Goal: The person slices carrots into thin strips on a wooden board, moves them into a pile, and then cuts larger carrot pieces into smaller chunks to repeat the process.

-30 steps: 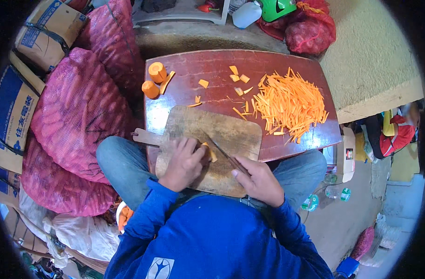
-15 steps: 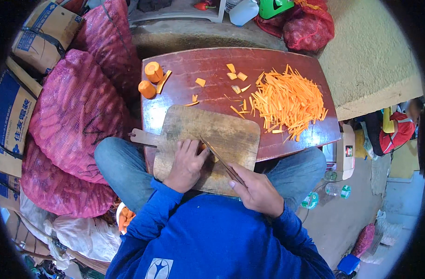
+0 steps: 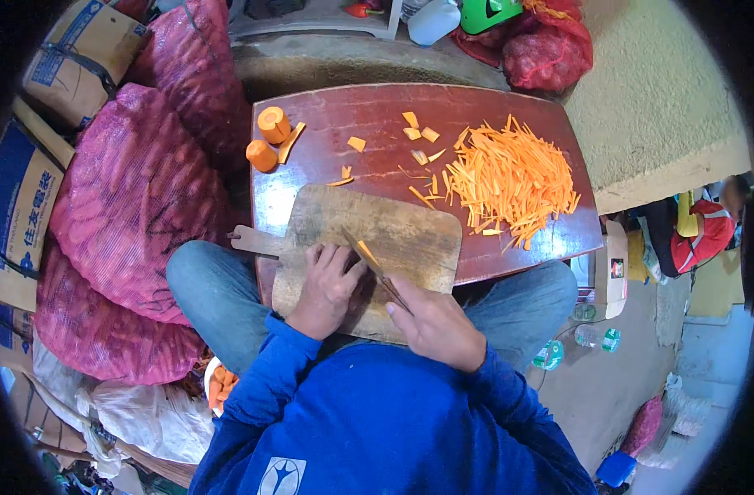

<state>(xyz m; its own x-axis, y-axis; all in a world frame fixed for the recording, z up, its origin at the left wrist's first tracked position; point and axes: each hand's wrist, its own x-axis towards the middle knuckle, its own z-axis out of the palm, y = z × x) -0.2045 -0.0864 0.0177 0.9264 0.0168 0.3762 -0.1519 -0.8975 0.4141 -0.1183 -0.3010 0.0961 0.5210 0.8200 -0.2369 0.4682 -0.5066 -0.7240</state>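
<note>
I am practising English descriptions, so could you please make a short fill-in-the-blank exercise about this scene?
1. The right hand grips a ____.
2. The left hand is over a wooden ____.
3. The big pile of orange strips lies on the table's ____ side.
4. The person's sleeves are ____.

Missing words: knife; cutting board; right; blue.

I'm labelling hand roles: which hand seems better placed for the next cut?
Probably the right hand: it grips the knife over the cutting board, while the left hand, curled beside the knife, shows no tool.
</note>
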